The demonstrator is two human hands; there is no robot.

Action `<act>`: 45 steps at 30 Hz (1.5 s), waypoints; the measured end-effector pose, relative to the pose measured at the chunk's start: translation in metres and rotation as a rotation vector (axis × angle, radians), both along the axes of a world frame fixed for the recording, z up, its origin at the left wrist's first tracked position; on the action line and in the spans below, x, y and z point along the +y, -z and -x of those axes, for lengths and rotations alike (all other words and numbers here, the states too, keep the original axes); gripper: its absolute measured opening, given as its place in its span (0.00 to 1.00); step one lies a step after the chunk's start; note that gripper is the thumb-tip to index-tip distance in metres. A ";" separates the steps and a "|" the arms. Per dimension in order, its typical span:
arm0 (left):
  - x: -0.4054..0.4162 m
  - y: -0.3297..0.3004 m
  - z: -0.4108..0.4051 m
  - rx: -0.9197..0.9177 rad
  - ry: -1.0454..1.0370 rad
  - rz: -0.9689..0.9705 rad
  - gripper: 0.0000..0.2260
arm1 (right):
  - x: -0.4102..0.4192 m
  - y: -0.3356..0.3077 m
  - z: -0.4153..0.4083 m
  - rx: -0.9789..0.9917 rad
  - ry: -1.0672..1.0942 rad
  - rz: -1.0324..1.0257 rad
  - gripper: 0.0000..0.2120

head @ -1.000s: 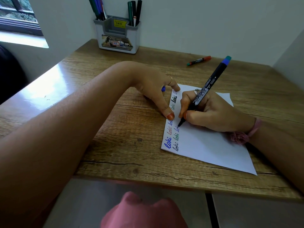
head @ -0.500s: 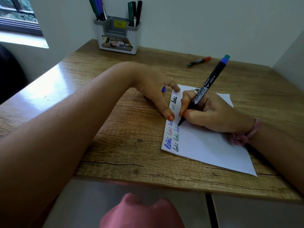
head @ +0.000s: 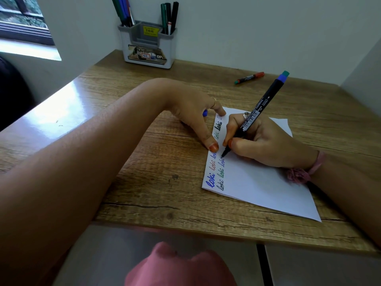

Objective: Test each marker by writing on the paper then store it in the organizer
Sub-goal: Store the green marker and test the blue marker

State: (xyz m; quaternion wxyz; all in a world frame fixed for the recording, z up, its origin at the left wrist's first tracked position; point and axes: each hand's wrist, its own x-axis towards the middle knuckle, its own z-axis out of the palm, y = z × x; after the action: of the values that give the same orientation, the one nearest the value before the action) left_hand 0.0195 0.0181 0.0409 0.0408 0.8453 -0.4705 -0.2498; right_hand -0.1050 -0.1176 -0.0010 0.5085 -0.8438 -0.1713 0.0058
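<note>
White paper [head: 257, 182], black marker [head: 260, 112], grey organizer [head: 147, 44], wood-grain desk [head: 144, 182]

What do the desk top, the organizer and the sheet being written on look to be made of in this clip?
Desk top: wood-grain surface, probably laminate; glossy window glare at its left side. Organizer: grey moulded plastic by its look, matte, with printed labels. Paper: thin white matte sheet, lying flat, taking ink cleanly.

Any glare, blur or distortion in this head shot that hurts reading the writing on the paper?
Head view: window glare washes the left of the desk, well clear of the paper; wide-angle stretch swells the left forearm near the lens; focus is soft but the words "loki" stay legible; the right hand, gripping the marker, shades only the paper beneath it.
</note>
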 end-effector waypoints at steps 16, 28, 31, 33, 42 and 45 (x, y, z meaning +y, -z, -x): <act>0.005 -0.003 -0.006 0.083 -0.063 0.126 0.37 | -0.015 -0.008 -0.008 -0.088 0.218 -0.467 0.05; 0.013 -0.008 -0.014 0.048 0.013 0.437 0.15 | -0.027 -0.013 -0.009 -0.148 0.451 -0.440 0.08; 0.014 -0.008 -0.015 0.005 0.025 0.503 0.17 | -0.028 -0.014 -0.008 -0.178 0.477 -0.443 0.03; 0.014 -0.008 -0.016 0.000 0.038 0.527 0.16 | -0.028 -0.014 -0.007 -0.189 0.487 -0.439 0.03; 0.014 -0.007 -0.014 0.189 0.014 0.629 0.16 | -0.029 -0.016 -0.005 -0.250 0.499 -0.348 0.07; 0.014 -0.007 -0.013 0.356 -0.065 0.719 0.14 | -0.028 -0.017 -0.004 -0.279 0.489 -0.304 0.04</act>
State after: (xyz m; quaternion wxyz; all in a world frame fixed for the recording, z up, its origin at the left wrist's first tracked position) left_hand 0.0330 0.0318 0.0477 0.4226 0.7351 -0.4867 -0.2103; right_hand -0.1015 -0.1459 0.0160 0.5869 -0.7669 -0.0306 -0.2580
